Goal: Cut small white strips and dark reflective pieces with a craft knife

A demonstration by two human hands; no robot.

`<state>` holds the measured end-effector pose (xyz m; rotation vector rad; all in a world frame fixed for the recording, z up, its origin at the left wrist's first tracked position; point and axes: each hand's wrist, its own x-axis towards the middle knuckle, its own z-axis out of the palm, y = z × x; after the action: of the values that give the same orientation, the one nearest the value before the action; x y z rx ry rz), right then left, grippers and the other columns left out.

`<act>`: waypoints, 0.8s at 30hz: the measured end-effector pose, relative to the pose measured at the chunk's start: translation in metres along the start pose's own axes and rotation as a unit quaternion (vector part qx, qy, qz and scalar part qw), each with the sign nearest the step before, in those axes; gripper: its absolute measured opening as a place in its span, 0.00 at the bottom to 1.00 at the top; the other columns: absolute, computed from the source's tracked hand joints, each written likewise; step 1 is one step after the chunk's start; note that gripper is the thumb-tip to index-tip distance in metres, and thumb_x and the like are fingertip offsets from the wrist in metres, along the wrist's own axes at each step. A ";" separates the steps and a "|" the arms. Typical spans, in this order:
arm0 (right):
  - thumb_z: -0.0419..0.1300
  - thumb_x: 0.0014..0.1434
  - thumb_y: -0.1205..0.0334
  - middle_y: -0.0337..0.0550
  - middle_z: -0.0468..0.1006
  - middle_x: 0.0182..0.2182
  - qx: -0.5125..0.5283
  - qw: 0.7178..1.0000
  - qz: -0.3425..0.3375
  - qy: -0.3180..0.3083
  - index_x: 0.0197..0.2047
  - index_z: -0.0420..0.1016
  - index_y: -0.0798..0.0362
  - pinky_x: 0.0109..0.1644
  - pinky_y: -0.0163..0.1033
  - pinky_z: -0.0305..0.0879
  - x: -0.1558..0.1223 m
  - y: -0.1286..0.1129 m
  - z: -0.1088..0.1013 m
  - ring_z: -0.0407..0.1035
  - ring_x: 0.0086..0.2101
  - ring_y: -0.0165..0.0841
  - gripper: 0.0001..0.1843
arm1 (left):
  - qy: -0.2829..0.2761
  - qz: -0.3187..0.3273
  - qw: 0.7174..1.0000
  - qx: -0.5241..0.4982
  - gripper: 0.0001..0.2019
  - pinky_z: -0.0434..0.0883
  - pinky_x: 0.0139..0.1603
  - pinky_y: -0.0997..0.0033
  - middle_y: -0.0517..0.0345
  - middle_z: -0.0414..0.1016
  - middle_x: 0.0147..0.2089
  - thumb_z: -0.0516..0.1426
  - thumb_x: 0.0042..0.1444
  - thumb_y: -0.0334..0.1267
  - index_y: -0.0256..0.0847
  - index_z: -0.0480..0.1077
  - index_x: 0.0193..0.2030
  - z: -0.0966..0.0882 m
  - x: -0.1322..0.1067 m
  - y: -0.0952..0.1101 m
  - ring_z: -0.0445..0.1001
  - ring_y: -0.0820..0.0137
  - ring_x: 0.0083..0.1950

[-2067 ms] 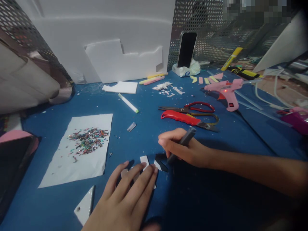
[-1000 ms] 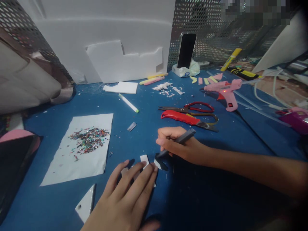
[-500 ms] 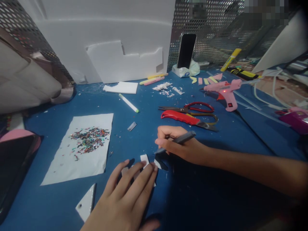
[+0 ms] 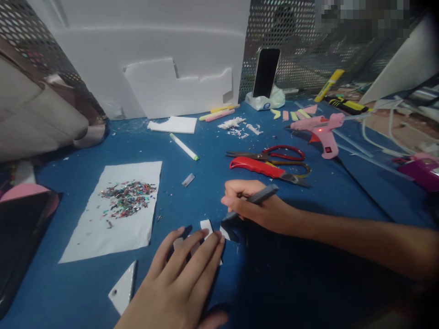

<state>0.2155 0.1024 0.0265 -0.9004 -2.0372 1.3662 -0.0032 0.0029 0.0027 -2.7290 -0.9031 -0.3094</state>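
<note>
- Lying palm down at lower centre, the left hand (image 4: 181, 276) has its index and middle fingers close together, ring and little fingers spread away, over small flat pieces mostly hidden beneath.
- Lower left: a white, roughly triangular plate (image 4: 120, 290) with one round hole.
- Just right of the left fingertips, near centre, a small angular black-and-white piece (image 4: 224, 232) looks darkened in part and bare white beside the index finger, so its blackening seems unfinished; shadow blurs the extent.
- Left of it, a narrow flat white strip (image 4: 206, 225) shows no dark marking where visible.
- Right of centre, the right hand (image 4: 255, 203) pinches a dark grey marker pen (image 4: 265, 193) between thumb and forefinger; whether its tip touches the piece I cannot tell.
- Farther up, towards the right, a red-handled cutting tool (image 4: 257, 167) and a pink plastic glue gun (image 4: 325, 134), light lit, lie unheld.
</note>
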 end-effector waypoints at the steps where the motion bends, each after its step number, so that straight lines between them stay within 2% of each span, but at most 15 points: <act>1: 0.52 0.67 0.57 0.32 0.59 0.21 0.000 1.000 -0.001 -0.002 0.24 0.61 0.56 0.26 0.32 0.52 0.000 0.000 0.000 0.57 0.22 0.23 0.20 | 0.000 0.000 1.000 0.000 0.34 0.43 0.67 0.51 0.53 0.63 0.63 0.49 0.58 0.61 0.37 0.61 0.62 0.000 0.000 0.000 0.60 0.57 0.60; 13: 0.52 0.66 0.56 0.32 0.60 0.21 0.003 1.000 0.006 0.001 0.26 0.62 0.56 0.26 0.31 0.53 0.001 0.000 -0.001 0.57 0.22 0.23 0.18 | -0.011 -0.001 1.000 -0.002 0.33 0.44 0.66 0.52 0.52 0.63 0.64 0.49 0.59 0.59 0.36 0.60 0.62 -0.002 0.001 -0.001 0.60 0.57 0.60; 16: 0.50 0.67 0.56 0.32 0.58 0.20 0.001 1.000 0.009 -0.006 0.24 0.61 0.56 0.25 0.32 0.52 0.000 0.000 0.000 0.56 0.22 0.23 0.21 | -0.009 -0.001 1.000 -0.004 0.33 0.44 0.66 0.52 0.52 0.63 0.63 0.49 0.59 0.59 0.36 0.60 0.62 -0.002 0.001 -0.001 0.60 0.57 0.60; 19: 0.51 0.66 0.56 0.32 0.59 0.21 -0.001 1.000 0.004 0.008 0.26 0.62 0.55 0.27 0.32 0.53 0.001 0.000 -0.001 0.57 0.23 0.24 0.18 | -0.010 0.000 1.000 -0.002 0.33 0.43 0.67 0.52 0.53 0.62 0.64 0.50 0.59 0.59 0.37 0.60 0.63 -0.002 0.001 -0.001 0.60 0.57 0.60; 24: 0.50 0.67 0.57 0.33 0.59 0.21 -0.006 1.000 0.001 0.007 0.25 0.61 0.56 0.28 0.33 0.53 0.001 0.000 -0.001 0.56 0.23 0.24 0.19 | -0.013 -0.001 1.000 -0.006 0.33 0.41 0.68 0.52 0.53 0.62 0.64 0.50 0.59 0.59 0.37 0.60 0.63 -0.002 0.000 0.000 0.60 0.57 0.60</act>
<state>0.2156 0.1037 0.0273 -0.9138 -2.0371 1.3458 -0.0038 0.0024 0.0042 -2.7492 -0.9147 -0.2825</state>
